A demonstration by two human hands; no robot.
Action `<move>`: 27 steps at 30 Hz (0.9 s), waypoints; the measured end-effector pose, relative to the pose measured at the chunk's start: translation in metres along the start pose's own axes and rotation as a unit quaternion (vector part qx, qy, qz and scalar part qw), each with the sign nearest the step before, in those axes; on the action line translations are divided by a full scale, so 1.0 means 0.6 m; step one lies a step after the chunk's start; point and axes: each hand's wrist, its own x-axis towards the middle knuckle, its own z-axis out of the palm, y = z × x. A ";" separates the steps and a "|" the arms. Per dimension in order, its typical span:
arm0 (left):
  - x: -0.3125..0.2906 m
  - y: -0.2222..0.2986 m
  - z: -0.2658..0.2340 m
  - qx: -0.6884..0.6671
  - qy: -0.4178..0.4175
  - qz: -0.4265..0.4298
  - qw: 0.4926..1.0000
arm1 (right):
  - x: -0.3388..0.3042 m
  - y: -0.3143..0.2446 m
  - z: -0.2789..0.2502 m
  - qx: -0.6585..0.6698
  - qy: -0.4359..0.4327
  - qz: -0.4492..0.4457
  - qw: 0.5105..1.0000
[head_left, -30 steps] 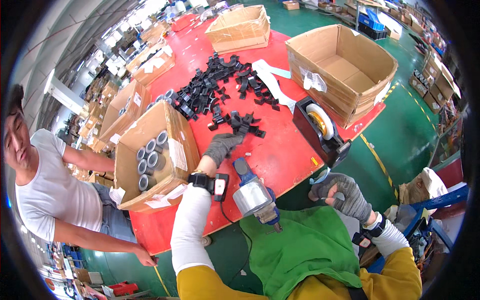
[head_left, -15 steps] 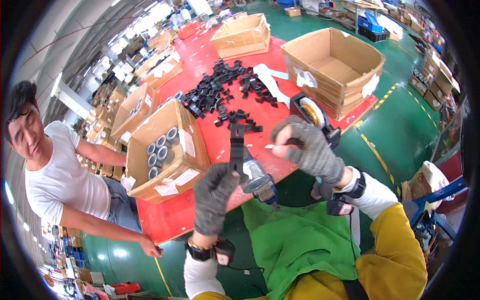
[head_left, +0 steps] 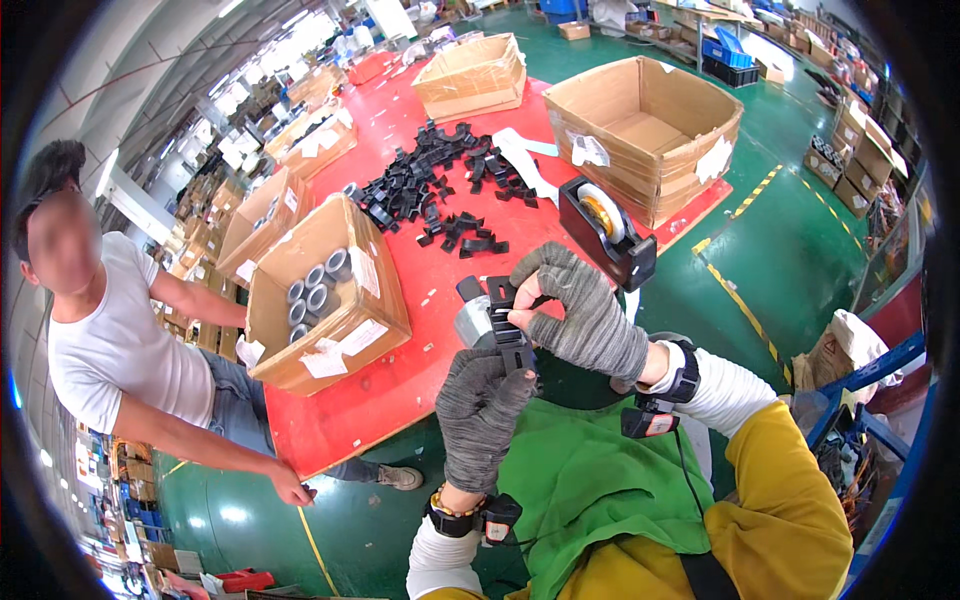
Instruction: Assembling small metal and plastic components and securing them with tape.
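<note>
A long black plastic bracket with slots is held upright in my left hand, its gloved fingers closed round the lower end. My right hand, also in a grey fingerless glove, is pinched against the bracket's upper part. A small white strip shows at those fingertips; its far end is hidden. Behind the bracket, at the table's near edge, is a grey cylindrical object, partly covered. A black tape dispenser with a roll stands just beyond my right hand.
Many black clips lie piled on the red table. A carton of grey rolls stands left, an open carton at far right, another carton at the back. A person in a white shirt stands left, one hand at the table corner.
The bracket and my left hand have moved right. My right hand has come left onto the bracket, bringing the white strip against it. The view has shifted slightly.
</note>
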 end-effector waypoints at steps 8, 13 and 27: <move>-0.008 -0.002 0.008 0.056 -0.003 0.057 0.997 | -0.012 0.001 0.007 -0.027 0.037 -0.032 0.998; -0.007 -0.012 0.011 0.027 -0.022 0.044 0.998 | -0.017 0.019 0.013 -0.035 0.055 -0.068 0.996; 0.012 -0.010 -0.061 -0.004 -0.091 0.008 0.996 | 0.000 0.021 -0.029 0.227 -0.091 0.222 0.944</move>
